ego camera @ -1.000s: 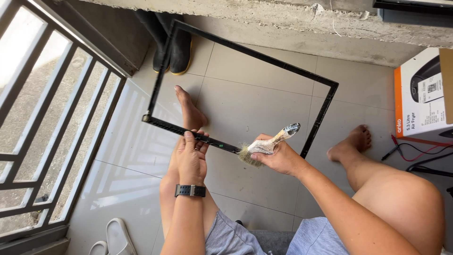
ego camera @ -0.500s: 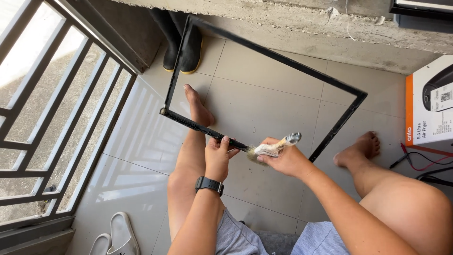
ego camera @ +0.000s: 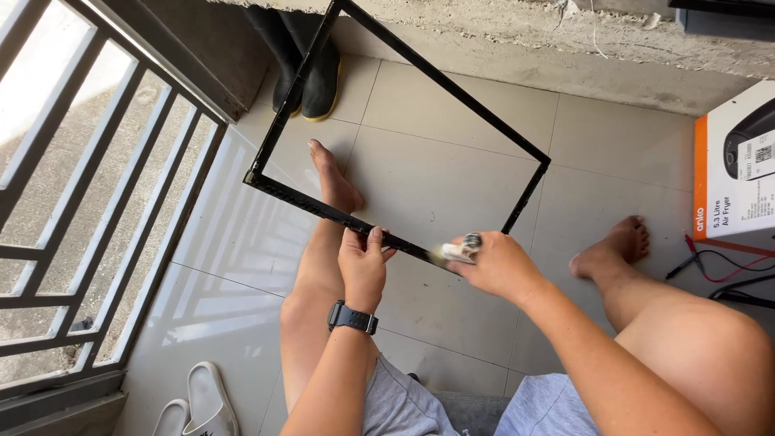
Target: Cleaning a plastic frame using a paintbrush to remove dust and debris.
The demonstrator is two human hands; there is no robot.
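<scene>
Railing: far left, close to frame's corner.
Left hand: clamped on black frame, near bar, over the shin.
Right hand: closed round small brush touching same bar.
Box: far right; bare floor tiles inside frame.

black rectangular frame | tilted, held above tiles | small brush at near bar

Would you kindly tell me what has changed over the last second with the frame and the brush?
The right hand has drawn the small brush back along the near bar of the black frame, its handle now mostly hidden in the fist. The left hand still grips that bar beside it. Both feet, the black boots and the box stay put.
</scene>
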